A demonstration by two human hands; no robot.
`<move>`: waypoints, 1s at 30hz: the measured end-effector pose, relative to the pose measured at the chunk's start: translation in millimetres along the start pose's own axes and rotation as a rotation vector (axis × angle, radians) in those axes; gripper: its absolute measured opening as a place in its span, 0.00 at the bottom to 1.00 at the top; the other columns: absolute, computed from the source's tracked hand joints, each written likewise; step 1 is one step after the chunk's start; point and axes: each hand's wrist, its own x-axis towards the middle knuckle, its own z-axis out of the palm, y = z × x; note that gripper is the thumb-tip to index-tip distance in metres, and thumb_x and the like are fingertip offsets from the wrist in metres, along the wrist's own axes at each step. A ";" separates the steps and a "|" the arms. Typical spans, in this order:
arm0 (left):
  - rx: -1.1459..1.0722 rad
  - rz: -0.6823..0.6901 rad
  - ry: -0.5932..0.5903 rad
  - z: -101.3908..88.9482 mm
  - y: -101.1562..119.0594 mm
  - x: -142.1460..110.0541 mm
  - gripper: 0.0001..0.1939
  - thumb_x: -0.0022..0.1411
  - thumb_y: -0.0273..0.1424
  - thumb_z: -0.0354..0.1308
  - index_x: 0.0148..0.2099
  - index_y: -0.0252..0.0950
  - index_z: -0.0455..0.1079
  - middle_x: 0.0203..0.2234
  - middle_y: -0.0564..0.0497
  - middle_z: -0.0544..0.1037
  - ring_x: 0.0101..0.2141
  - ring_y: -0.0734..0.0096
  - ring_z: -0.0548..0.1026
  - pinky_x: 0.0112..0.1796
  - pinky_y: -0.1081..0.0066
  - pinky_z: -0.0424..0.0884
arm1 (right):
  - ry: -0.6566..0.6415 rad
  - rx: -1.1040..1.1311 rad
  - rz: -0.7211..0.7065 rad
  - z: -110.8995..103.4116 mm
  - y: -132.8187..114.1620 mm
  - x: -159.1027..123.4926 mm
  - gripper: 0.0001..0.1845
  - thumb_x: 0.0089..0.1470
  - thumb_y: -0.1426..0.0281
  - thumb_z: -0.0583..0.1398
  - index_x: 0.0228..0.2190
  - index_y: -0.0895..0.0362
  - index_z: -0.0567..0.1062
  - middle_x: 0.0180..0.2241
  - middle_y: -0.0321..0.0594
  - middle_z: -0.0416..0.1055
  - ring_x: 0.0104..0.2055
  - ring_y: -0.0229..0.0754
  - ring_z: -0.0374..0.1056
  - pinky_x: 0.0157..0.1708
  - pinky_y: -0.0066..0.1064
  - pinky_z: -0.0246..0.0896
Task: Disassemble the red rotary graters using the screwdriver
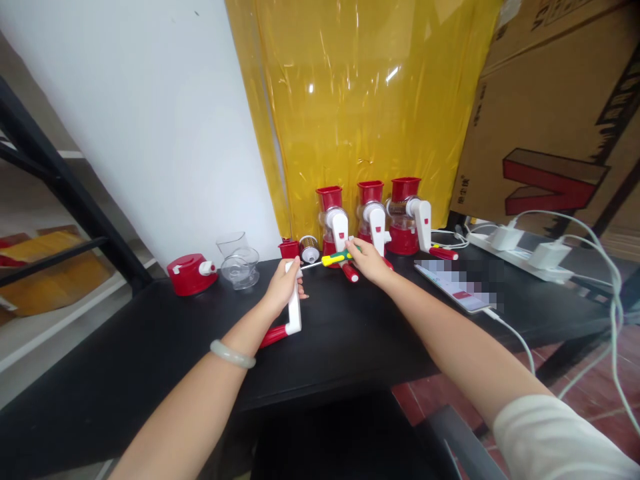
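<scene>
My left hand (283,287) is closed around the upper end of a white crank handle (295,310), whose red grip (273,337) points down to the left. My right hand (369,259) grips a yellow-and-green screwdriver (336,257). Its metal shaft runs left to the top of the crank handle; whether the tip touches a screw is too small to tell. Behind the hands lie a metal grater drum (309,248) and a small red part (289,249). Farther left are a clear plastic housing (240,263) and a red base (192,274).
Three assembled red-and-white rotary graters, one of them the right-hand grater (404,227), line the back of the black table (350,347). To the right lie a tablet (453,285) on a cable and a power strip (520,255) with chargers. A large cardboard box (550,133) stands behind.
</scene>
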 end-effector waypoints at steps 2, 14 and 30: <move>-0.008 -0.011 0.003 -0.2 0.6 0.1 0.16 0.69 0.46 0.54 0.45 0.40 0.62 0.21 0.59 0.66 0.15 0.78 0.67 0.20 0.70 0.76 | -0.019 0.055 0.027 1.9 1.5 0.7 0.24 0.55 0.45 0.56 0.27 0.53 0.66 0.21 0.30 0.60 0.24 0.36 0.57 0.26 0.30 0.53; -0.008 -0.040 -0.020 1.9 2.0 -3.6 0.16 0.68 0.46 0.55 0.46 0.39 0.62 0.22 0.59 0.67 0.16 0.78 0.67 0.21 0.70 0.76 | -0.004 0.137 0.067 1.2 1.7 0.0 0.24 0.58 0.45 0.54 0.30 0.53 0.68 0.21 0.30 0.63 0.21 0.36 0.59 0.26 0.31 0.56; -0.015 -0.053 -0.019 0.9 2.3 -4.1 0.17 0.67 0.47 0.56 0.45 0.40 0.62 0.22 0.59 0.67 0.16 0.78 0.67 0.21 0.70 0.76 | 0.010 0.251 0.112 5.8 -2.4 -0.5 0.16 0.49 0.55 0.61 0.32 0.53 0.68 0.23 0.30 0.66 0.21 0.34 0.59 0.24 0.29 0.56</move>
